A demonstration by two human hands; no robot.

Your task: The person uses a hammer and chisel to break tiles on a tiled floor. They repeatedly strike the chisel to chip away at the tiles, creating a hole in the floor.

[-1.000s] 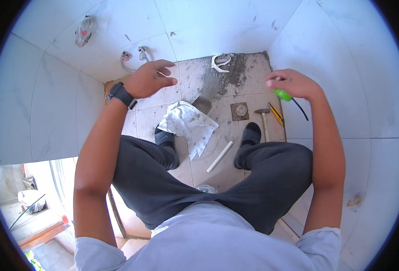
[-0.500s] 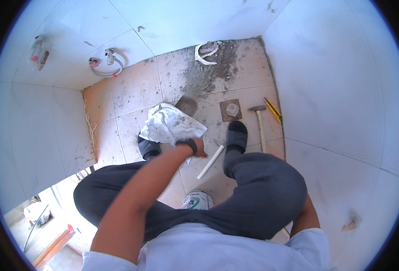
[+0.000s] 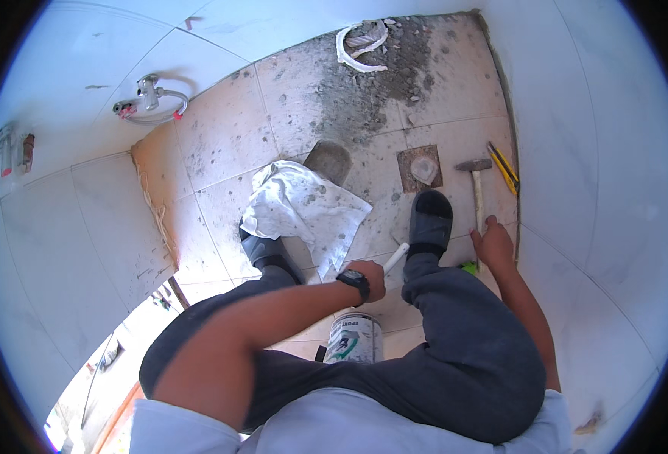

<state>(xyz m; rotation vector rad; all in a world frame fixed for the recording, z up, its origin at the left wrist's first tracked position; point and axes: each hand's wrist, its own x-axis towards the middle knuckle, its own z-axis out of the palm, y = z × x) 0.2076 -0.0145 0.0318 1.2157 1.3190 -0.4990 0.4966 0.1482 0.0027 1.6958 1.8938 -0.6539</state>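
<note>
My left hand (image 3: 368,281), with a dark watch on its wrist, is closed around the near part of a slim white rod (image 3: 397,258). The rod's far end points up and to the right. On the right, my right hand (image 3: 494,244) grips the wooden handle of a hammer (image 3: 478,189), whose metal head lies at floor level. Beyond my left hand, a dirty white cloth (image 3: 303,208) is spread on the tiles, partly over my left sandal (image 3: 267,250). Below my left hand stands a white tin (image 3: 354,338) with a green mark.
A yellow cutter knife (image 3: 504,168) lies by the right wall. Beside my right sandal (image 3: 431,216) is a square floor drain (image 3: 419,168). Grey rubble (image 3: 402,68) and a white ring (image 3: 360,57) are at the far wall. A valve with a hose (image 3: 150,94) projects at left.
My left hand has moved right, away from the cloth, and closed on the white rod. My right hand has come into view and taken hold of the hammer handle. The view has shifted.
</note>
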